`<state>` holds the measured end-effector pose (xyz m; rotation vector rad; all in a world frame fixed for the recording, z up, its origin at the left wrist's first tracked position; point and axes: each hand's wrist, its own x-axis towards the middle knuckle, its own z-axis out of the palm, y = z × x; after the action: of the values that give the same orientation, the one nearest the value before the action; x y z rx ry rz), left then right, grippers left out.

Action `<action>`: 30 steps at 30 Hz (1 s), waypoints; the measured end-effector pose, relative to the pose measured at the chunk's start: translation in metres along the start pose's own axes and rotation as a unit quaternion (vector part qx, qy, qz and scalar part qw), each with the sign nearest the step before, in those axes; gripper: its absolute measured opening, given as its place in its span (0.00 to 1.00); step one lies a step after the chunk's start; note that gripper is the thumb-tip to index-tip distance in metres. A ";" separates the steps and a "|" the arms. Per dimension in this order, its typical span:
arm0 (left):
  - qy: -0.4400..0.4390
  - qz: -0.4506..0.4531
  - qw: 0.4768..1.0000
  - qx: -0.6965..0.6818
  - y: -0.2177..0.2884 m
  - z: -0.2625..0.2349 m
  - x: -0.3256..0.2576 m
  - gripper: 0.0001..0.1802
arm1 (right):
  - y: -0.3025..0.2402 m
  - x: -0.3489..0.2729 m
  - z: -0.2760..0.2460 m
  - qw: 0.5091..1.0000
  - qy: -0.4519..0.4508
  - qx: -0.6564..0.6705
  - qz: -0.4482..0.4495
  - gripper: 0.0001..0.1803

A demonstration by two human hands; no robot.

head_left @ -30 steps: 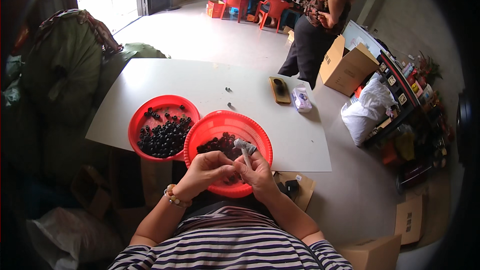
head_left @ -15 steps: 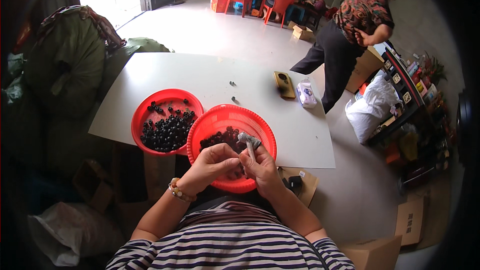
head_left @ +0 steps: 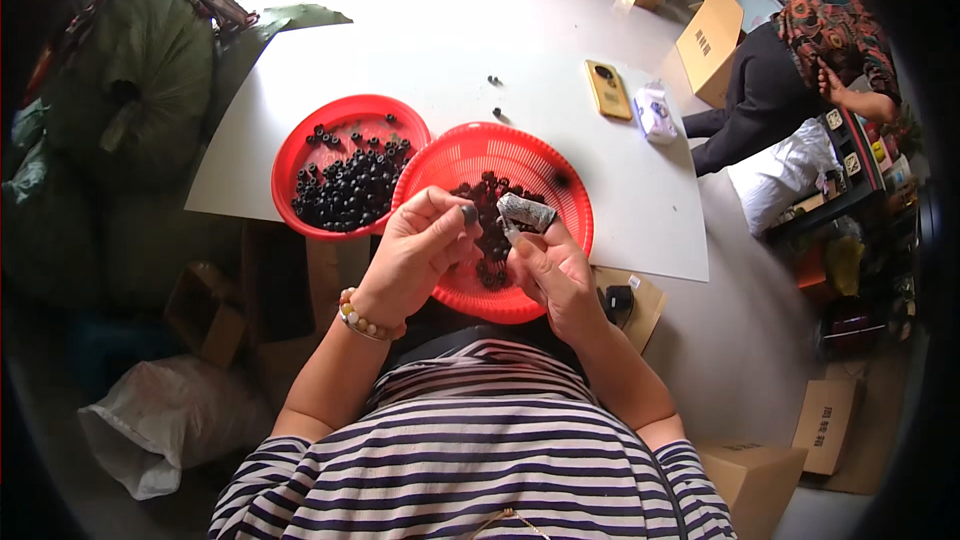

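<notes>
head view: the left hand (head_left: 425,238) pinches a small dark piece (head_left: 469,213) between thumb and finger, over the middle of the red basket (head_left: 580,185). the right hand (head_left: 558,275) is at about four o'clock from that piece, curled by a grey wrapped thing (head_left: 527,211). it is too small to tell if the hand grips that thing or wears it on a finger.

the pinch is just on the tips, so the piece could pop out and bounce off. if the grey thing has a sharp part, a slip could poke the left thumb.

the basket's six o'clock rim sticks out past the table (head_left: 650,215) edge, so a bump from an arm could tip it. it also touches the red tray (head_left: 283,190) at ten o'clock, so a push could shake both and mix their black pieces. two loose bits (head_left: 495,95) lie at twelve o'clock and could roll away if the table is knocked.
</notes>
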<state>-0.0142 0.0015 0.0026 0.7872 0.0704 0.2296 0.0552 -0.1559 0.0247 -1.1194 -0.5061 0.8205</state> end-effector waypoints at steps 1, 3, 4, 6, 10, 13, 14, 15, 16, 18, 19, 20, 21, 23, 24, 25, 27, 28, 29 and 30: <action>-0.012 0.005 1.000 -0.009 -0.001 -0.003 0.001 0.05 | 0.000 0.000 -0.001 1.000 -0.010 0.000 0.000 0.17; -0.020 0.003 1.000 -0.018 -0.003 -0.006 0.002 0.05 | -0.004 0.001 0.003 1.000 -0.018 -0.024 -0.005 0.18; -0.025 0.011 0.999 -0.023 -0.003 -0.005 0.002 0.05 | -0.005 0.001 0.004 0.998 -0.031 -0.053 -0.016 0.18; -0.026 0.012 0.999 -0.027 -0.003 -0.001 0.001 0.05 | 0.000 0.003 0.001 0.998 -0.034 -0.056 -0.012 0.18; -0.016 0.009 0.999 -0.036 -0.003 0.002 0.001 0.04 | -0.001 0.004 0.002 0.995 -0.050 -0.070 -0.042 0.17; -0.015 0.010 1.000 -0.020 -0.005 0.002 0.001 0.04 | 0.000 0.004 0.002 0.996 -0.050 -0.068 -0.041 0.17; -0.015 0.015 1.000 -0.016 -0.006 0.001 0.001 0.04 | -0.001 0.004 0.003 0.996 -0.051 -0.061 -0.042 0.17; -0.016 0.020 1.000 -0.012 -0.007 0.000 0.001 0.05 | -0.001 0.004 0.003 0.996 -0.051 -0.054 -0.042 0.17; -0.015 0.018 1.000 -0.011 -0.007 0.001 0.001 0.05 | -0.002 0.004 0.003 0.997 -0.050 -0.052 -0.041 0.17; -0.010 0.027 1.000 0.009 -0.006 0.002 0.001 0.05 | -0.002 0.003 0.003 0.995 -0.054 -0.075 -0.042 0.18; -0.010 0.026 1.000 0.009 -0.006 0.001 0.001 0.05 | -0.001 0.004 0.003 0.995 -0.054 -0.073 -0.041 0.18; -0.008 0.029 0.999 0.020 -0.006 0.000 0.001 0.05 | 0.000 0.004 0.003 0.995 -0.053 -0.071 -0.042 0.18; -0.006 0.033 0.999 0.030 -0.007 0.000 0.001 0.05 | 0.000 0.004 0.003 0.995 -0.053 -0.070 -0.042 0.17; -0.003 0.033 0.999 0.033 -0.006 0.002 0.000 0.05 | -0.001 0.004 0.003 0.996 -0.051 -0.066 -0.037 0.17; -0.002 0.033 0.999 0.036 -0.006 0.003 0.000 0.05 | -0.001 0.004 0.003 0.996 -0.050 -0.063 -0.033 0.18; -0.001 0.032 0.999 0.036 -0.006 0.002 0.000 0.05 | -0.001 0.004 0.003 0.996 -0.050 -0.063 -0.032 0.18; -0.004 0.036 0.998 0.046 -0.006 0.001 0.000 0.06 | -0.001 0.004 0.004 0.996 -0.052 -0.063 -0.044 0.18; -0.004 0.035 0.998 0.046 -0.006 0.001 0.000 0.06 | -0.001 0.004 0.003 0.996 -0.052 -0.062 -0.043 0.18; 0.000 0.037 0.998 0.049 -0.006 0.001 0.000 0.06 | 0.000 0.004 0.002 0.996 -0.056 -0.060 -0.042 0.18; 0.004 0.039 0.998 0.051 -0.006 0.002 -0.001 0.06 | 0.001 0.004 0.001 0.996 -0.061 -0.058 -0.040 0.18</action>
<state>-0.0135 -0.0039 -0.0007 0.8919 0.0585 0.3048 0.0568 -0.1522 0.0242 -1.1532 -0.7033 0.8000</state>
